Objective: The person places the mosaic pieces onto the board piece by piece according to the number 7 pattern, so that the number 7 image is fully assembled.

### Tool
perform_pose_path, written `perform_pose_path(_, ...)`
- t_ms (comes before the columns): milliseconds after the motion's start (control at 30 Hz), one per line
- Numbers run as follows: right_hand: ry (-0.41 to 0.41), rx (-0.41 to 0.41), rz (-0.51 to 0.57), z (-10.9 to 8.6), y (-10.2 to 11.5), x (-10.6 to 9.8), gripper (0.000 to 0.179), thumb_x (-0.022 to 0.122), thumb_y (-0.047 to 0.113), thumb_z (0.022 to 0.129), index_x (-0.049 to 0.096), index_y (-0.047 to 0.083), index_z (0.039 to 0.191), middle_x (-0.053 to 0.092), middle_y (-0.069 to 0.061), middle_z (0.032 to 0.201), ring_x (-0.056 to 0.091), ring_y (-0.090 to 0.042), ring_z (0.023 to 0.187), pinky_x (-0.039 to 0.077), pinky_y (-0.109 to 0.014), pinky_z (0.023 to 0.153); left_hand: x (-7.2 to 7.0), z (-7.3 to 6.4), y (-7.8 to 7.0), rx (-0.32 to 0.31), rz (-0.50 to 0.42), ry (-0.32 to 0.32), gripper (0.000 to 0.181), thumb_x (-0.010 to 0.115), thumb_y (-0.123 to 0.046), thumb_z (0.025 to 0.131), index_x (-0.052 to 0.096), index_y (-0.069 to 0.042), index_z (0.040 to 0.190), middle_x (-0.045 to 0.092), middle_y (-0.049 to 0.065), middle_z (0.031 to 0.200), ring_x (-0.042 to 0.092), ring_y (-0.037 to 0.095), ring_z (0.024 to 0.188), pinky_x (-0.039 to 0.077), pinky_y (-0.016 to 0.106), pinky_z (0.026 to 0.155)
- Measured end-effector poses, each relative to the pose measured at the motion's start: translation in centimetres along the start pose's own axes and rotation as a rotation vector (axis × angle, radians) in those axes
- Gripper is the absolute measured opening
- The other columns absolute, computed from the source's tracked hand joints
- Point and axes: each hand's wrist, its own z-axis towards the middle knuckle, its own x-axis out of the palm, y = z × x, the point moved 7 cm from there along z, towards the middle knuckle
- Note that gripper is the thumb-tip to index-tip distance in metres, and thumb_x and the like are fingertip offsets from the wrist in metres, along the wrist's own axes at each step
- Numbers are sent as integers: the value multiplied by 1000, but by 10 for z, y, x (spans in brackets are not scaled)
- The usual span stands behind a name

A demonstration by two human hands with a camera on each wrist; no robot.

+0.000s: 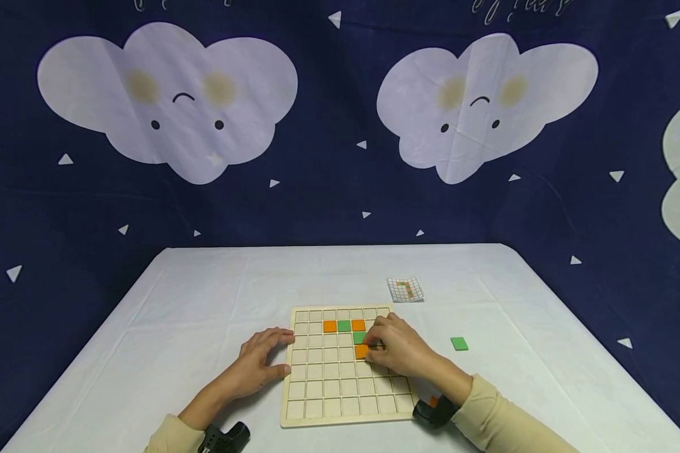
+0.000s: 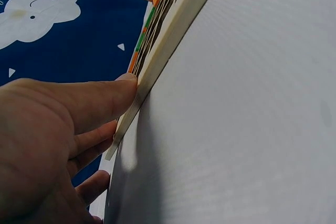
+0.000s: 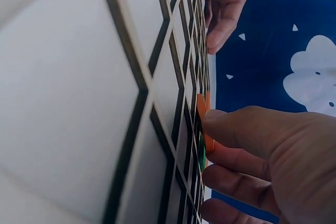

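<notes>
A wooden grid board [image 1: 323, 390] lies on the table. Near its far side, an orange tile [image 1: 330, 326], a green tile [image 1: 344, 326] and another orange tile [image 1: 358, 325] form a row, with a second green tile [image 1: 359, 338] below the last. My right hand [image 1: 399, 346] pinches an orange square tile [image 3: 209, 140] between thumb and fingers, tilted over the grid just below that green one. Along the board's left edge rests my left hand [image 1: 257, 362], its fingers extended and the thumb [image 2: 113, 98] against the rim.
A loose green tile [image 1: 459, 343] lies on the white table [image 1: 204, 296] right of the board. Behind the board is a small card [image 1: 405, 290] printed with a grid and coloured squares. Something orange [image 1: 434, 401] shows partly behind the right wrist camera [image 1: 435, 412].
</notes>
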Motion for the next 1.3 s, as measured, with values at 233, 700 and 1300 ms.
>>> perform_pose_path(233, -2, -6, -10, 0, 1, 0, 17, 76, 29, 76, 73, 20, 90, 62, 10, 91, 44, -6, 81, 39, -22, 70, 0, 0, 0, 1, -6, -2, 48, 74, -19, 78, 58, -12, 123, 49, 3, 138, 32, 33, 135, 12, 57, 106)
perform_pose_path(700, -5, -5, 0, 0, 2, -1, 19, 77, 27, 76, 73, 18, 92, 62, 9, 93, 44, -7, 82, 39, -23, 71, 0, 0, 0, -2, -3, -6, 47, 74, -19, 78, 59, -13, 122, 50, 2, 136, 33, 32, 134, 11, 57, 107)
perform_pose_path(1300, -73, 83, -8, -13, -8, -27, 22, 75, 25, 75, 73, 17, 96, 61, 12, 93, 42, -5, 82, 41, -25, 72, 0, 1, 0, -22, -16, -8, 46, 75, -19, 77, 59, -14, 121, 50, 2, 137, 32, 32, 135, 10, 57, 108)
